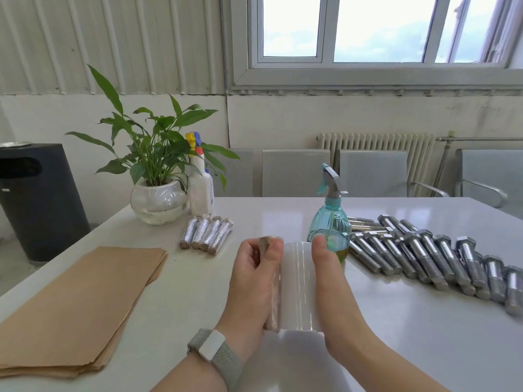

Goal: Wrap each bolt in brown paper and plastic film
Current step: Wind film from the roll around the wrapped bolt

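Paper-wrapped bolt [272, 281] under left fingers [249, 256], film roll [297, 287] alongside

Bright, even daylight from window [379, 29], upper right of frame; sky panes near overexposed. Soft glare on counter [396, 321], lower right; shadows faint and diffuse. Wide-angle bending of straight lines toward frame edges. Focus acceptable throughout, slight softness overall.

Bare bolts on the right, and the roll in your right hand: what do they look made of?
The bare bolts look like bright plated steel: silvery, glossy, with threaded shanks and hex heads. The roll, held by the right hand, looks like wound plastic film: smooth and milky white with soft vertical glints. Its core is hidden.
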